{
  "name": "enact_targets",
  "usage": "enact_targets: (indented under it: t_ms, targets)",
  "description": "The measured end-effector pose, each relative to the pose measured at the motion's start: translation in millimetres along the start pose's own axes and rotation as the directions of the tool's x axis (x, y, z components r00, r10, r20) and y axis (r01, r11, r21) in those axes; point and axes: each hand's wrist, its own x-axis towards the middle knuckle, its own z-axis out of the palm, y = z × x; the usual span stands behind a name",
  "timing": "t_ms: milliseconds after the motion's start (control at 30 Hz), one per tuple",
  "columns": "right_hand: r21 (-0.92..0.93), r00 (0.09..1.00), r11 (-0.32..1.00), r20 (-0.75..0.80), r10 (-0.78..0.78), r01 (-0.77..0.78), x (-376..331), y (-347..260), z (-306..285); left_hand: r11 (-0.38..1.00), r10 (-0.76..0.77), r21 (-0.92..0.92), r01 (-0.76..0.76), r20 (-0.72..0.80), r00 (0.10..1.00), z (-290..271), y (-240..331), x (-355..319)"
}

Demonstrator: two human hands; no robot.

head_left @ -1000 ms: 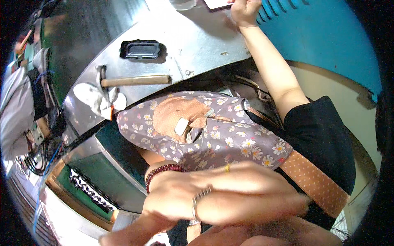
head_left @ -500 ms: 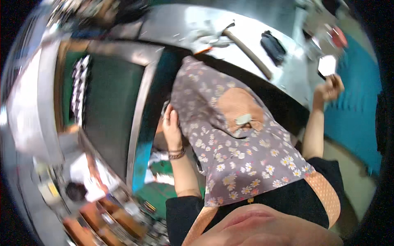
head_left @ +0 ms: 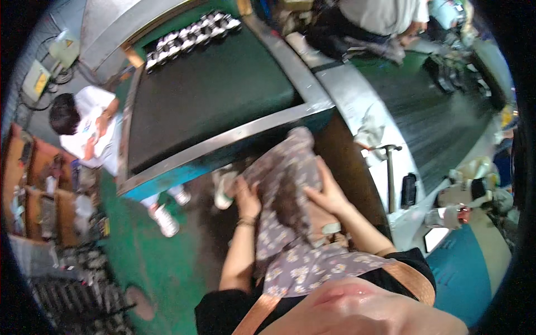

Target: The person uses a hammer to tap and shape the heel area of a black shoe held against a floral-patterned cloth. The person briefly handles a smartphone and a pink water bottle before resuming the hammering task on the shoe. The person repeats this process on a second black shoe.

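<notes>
A grey floral apron [head_left: 279,206] with a peach patch pocket hangs over my lap. On its left side lies my left hand [head_left: 247,200], fingers stretched out along the cloth, a dark bracelet at the wrist. My right hand [head_left: 330,195] rests against the apron's right side, thumb and fingers apart. Neither hand visibly holds anything. A hammer [head_left: 391,173] lies on the metal bench surface to the right, beside a dark oblong object [head_left: 409,191]. Close by, a bright-screened phone-like device [head_left: 435,239] lies near a clear bottle [head_left: 446,215].
A conveyor [head_left: 212,100] with a dark belt carries a row of black and white pieces ahead-left. One person in a white shirt [head_left: 92,125] stands beside it; another [head_left: 385,19] sits at the far right. Shelves [head_left: 56,206] stand at left, and a blue surface [head_left: 463,268] lies at right.
The view has swung left toward the conveyor. My right hand has left the bright device and come in to the apron. My left hand remains at the apron's left side.
</notes>
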Motion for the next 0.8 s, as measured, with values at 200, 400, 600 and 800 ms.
enact_targets:
  t_ms: [200, 400, 600, 800]
  targets:
    - [-0.024, 0.977, 1.000, 0.211, 0.003, 0.002, 0.5, -47.3, 15.6, 0.836, -0.296, -0.381, 0.396, 0.295, 0.908, 5.2, -89.9, -43.9]
    - [-0.287, 0.986, 0.956, 0.164, -0.012, 0.059, 1.8, -62.7, 46.8, 0.351, -0.349, -0.502, 0.790, 0.713, 0.608, 11.0, -76.9, -59.5]
    - [-0.503, 0.989, 0.862, 0.089, 0.116, -0.056, 14.3, -60.0, 70.4, 0.125, -0.292, -0.455, 0.882, 0.832, 0.471, 9.5, -53.8, -25.3]
    - [-0.520, 0.985, 0.846, 0.050, 0.165, -0.116, 30.6, -52.2, 84.3, 0.134, -0.476, -0.518, 0.845, 0.714, 0.514, -25.1, -53.1, 7.8]
